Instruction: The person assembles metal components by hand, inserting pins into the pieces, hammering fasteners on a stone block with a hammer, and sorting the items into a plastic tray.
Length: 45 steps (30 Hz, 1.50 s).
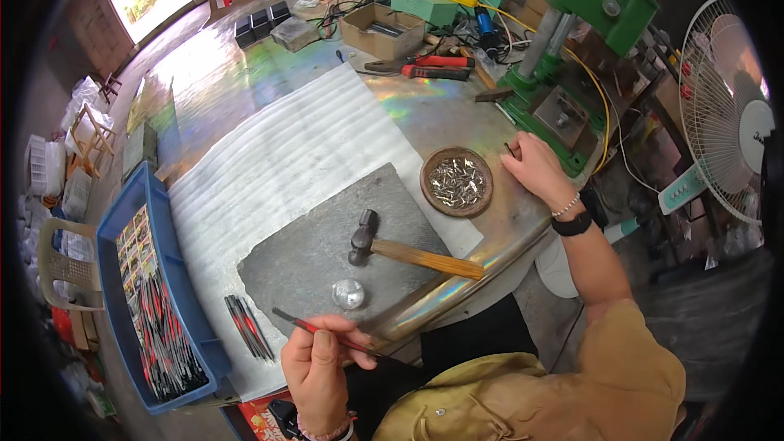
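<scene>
Nearest, over the near edge of the table (516,220), the left hand (317,369) pinches a slender red-and-black rod (300,323) between thumb and fingers, its dark tip slanting up and away; the light grip probably leaves that tip free.

Toward the table's near left corner, a small bundle of similar rods (248,327) lies side by side, seemingly kept apart for easy picking. Just beyond it, along the left edge, a blue tray (189,304) holds a large heap of rods (167,341), its walls likely stopping them from rolling away.

By the near edge a dark stone slab (298,257) rests on a white sheet (261,147), perhaps as padding. On the slab sit a clear round object (349,294) and a hammer (429,259), whose handle overhangs toward the right, presumably for reach.

Past the slab's right side, a round bowl (427,196) gathers small metal pieces (457,181) that would otherwise scatter. Beside it, near the right edge, the right hand (536,167) has its fingers curled around something small and dark (510,149), too small to identify.

Farther off stand a green press (527,90) and red-handled pliers (437,73).
</scene>
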Each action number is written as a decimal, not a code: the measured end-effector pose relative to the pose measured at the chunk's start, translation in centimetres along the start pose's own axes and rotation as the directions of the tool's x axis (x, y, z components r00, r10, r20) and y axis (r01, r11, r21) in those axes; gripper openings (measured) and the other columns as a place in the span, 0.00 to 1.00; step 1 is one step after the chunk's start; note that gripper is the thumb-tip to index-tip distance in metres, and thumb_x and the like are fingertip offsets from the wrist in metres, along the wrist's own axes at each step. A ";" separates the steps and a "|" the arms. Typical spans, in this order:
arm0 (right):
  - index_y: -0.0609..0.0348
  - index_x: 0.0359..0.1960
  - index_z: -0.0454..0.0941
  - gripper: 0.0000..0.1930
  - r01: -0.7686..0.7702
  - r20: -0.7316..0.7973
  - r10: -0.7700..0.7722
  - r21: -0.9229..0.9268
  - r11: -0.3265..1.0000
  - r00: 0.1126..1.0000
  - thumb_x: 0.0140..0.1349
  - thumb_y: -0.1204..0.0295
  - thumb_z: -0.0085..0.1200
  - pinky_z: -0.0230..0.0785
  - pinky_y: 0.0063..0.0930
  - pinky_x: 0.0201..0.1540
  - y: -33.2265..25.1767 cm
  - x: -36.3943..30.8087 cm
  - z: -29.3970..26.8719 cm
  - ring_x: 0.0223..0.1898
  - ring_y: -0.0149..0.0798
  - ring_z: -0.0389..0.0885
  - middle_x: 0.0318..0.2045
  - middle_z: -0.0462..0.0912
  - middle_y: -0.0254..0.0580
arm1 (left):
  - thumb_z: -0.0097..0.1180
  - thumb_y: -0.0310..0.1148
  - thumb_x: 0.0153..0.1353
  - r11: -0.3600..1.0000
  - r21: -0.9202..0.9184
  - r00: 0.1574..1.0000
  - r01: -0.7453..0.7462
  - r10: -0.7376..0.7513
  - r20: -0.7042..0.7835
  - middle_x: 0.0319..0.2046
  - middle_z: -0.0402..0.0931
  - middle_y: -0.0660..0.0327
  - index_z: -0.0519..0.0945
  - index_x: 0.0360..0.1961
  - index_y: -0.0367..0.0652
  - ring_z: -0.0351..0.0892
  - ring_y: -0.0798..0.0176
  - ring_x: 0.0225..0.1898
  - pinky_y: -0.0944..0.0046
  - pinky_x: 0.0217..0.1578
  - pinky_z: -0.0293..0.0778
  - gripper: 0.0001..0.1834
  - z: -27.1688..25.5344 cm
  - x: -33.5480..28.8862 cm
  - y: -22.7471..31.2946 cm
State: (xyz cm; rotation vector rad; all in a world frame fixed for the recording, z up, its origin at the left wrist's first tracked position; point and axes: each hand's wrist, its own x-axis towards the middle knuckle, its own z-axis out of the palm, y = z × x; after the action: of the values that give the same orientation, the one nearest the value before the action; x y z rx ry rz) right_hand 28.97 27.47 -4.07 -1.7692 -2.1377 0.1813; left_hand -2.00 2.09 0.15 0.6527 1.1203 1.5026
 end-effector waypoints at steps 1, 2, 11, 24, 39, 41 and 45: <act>0.66 0.29 0.73 0.11 -0.007 -0.030 0.006 -0.020 1.000 1.000 0.50 0.68 0.53 0.67 0.44 0.39 0.3 0.4 0.5 0.36 0.55 0.76 0.30 0.78 0.53 | 0.45 0.35 0.68 0.998 0.050 0.999 -0.028 0.029 -0.030 0.26 0.77 0.52 0.73 0.40 0.32 0.75 0.65 0.19 0.72 0.21 0.73 0.14 0.1 -0.3 0.0; 0.66 0.29 0.73 0.11 -0.010 -0.031 0.009 -0.015 1.000 0.999 0.50 0.68 0.53 0.67 0.44 0.39 0.7 0.9 0.8 0.36 0.55 0.76 0.30 0.78 0.53 | 0.46 0.36 0.68 0.993 0.102 0.997 -0.054 0.060 -0.057 0.24 0.77 0.54 0.73 0.38 0.32 0.74 0.67 0.17 0.73 0.17 0.71 0.14 0.2 -0.6 0.1; 0.67 0.27 0.70 0.08 0.071 0.137 -0.088 0.120 0.990 0.987 0.46 0.75 0.52 0.67 0.38 0.31 1.5 1.3 -0.4 0.29 0.52 0.76 0.24 0.77 0.53 | 0.52 0.32 0.64 0.966 0.257 0.998 -0.016 0.029 -0.047 0.19 0.75 0.59 0.75 0.41 0.31 0.69 0.74 0.15 0.79 0.14 0.60 0.13 1.1 -1.8 -0.5; 0.63 0.41 0.77 0.14 0.148 0.194 -0.401 0.718 0.680 0.896 0.50 0.79 0.57 0.57 0.14 0.21 -9.3 -11.0 -8.3 0.19 0.18 0.64 0.26 0.75 0.32 | 0.54 0.28 0.62 0.982 0.090 0.975 0.167 -0.178 0.135 0.26 0.77 0.60 0.73 0.49 0.29 0.78 0.68 0.28 0.73 0.34 0.73 0.17 1.9 -2.1 -1.2; 0.66 0.35 0.72 0.05 -0.253 0.360 -0.523 0.930 0.267 0.772 0.59 0.79 0.53 0.70 0.19 0.25 -18.3 -15.6 -2.7 0.24 0.24 0.78 0.26 0.76 0.36 | 0.54 0.23 0.61 0.995 0.068 0.992 0.067 -0.073 0.099 0.34 0.79 0.59 0.75 0.41 0.32 0.76 0.72 0.37 0.73 0.40 0.71 0.08 0.2 -4.0 -2.4; 0.66 0.35 0.72 0.06 -0.094 0.271 -0.551 0.940 0.328 0.789 0.58 0.79 0.55 0.69 0.21 0.25 -18.5 -15.5 -1.8 0.23 0.27 0.77 0.26 0.76 0.37 | 0.56 0.24 0.60 0.994 0.089 0.996 0.059 -0.065 0.060 0.32 0.79 0.60 0.74 0.38 0.32 0.76 0.72 0.35 0.73 0.39 0.72 0.07 0.4 -4.0 -2.3; 0.65 0.34 0.73 0.08 0.049 0.191 -0.564 0.923 0.382 0.803 0.55 0.78 0.58 0.67 0.26 0.25 -18.7 -15.7 -1.7 0.22 0.33 0.76 0.25 0.75 0.42 | 0.58 0.25 0.59 0.985 0.159 0.997 0.063 -0.068 0.029 0.29 0.77 0.63 0.74 0.36 0.33 0.72 0.76 0.31 0.75 0.34 0.69 0.07 0.8 -4.3 -1.8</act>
State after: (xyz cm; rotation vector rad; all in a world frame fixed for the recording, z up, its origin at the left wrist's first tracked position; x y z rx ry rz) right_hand 14.71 8.10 0.54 -0.6429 -1.9491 1.5044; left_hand 0.54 -1.84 -0.43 0.7396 1.2317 1.3514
